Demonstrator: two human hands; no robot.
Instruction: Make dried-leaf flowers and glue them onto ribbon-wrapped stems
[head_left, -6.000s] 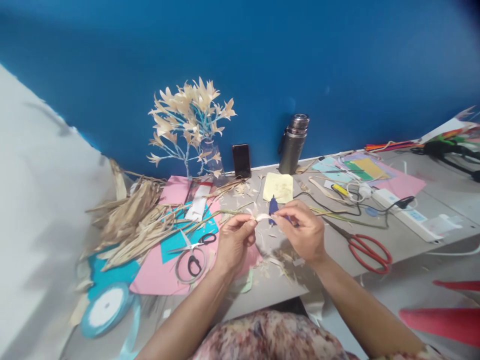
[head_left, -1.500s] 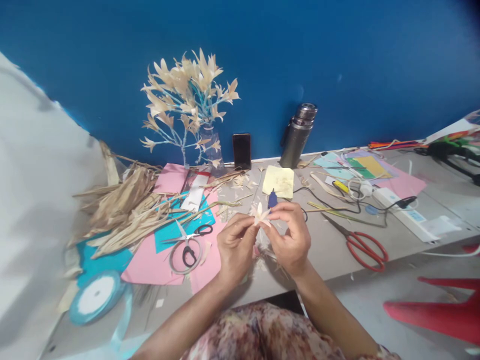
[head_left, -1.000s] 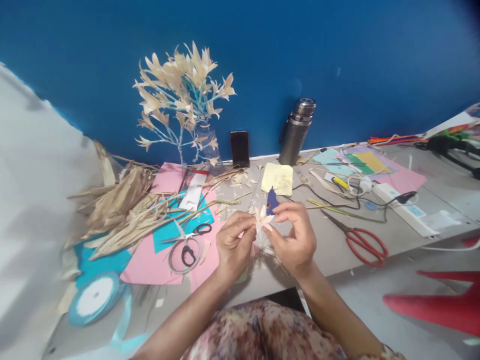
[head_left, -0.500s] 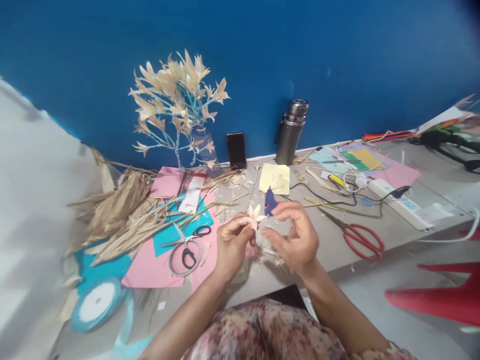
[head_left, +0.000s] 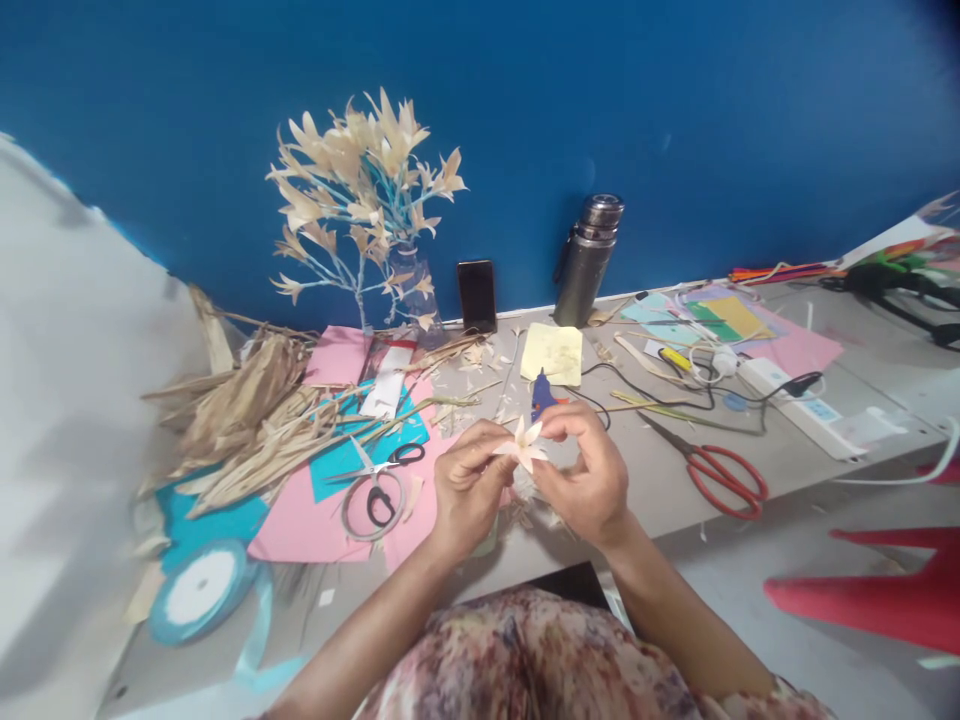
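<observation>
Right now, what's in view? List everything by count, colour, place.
Flower: one, cream, front centre
Flower bunch: one, cream, back left, in clear bottle
Phone: one, black, back centre
Flask: one, grey, right of phone
Glue gun: one, blue, beyond flower
Black-handled scissors: one pair, left
Red-handled scissors: one pair, right
Husks: pile, tan, left
Ribbon roll: one, blue, near left
Papers: several, mixed colours, spread out
Power strip: one, white, right
Scraps: many, pale, centre
Table: one, grey, underneath
Red object: one, lower right
Left hand: one, holding flower
Right hand: one, at flower
</observation>
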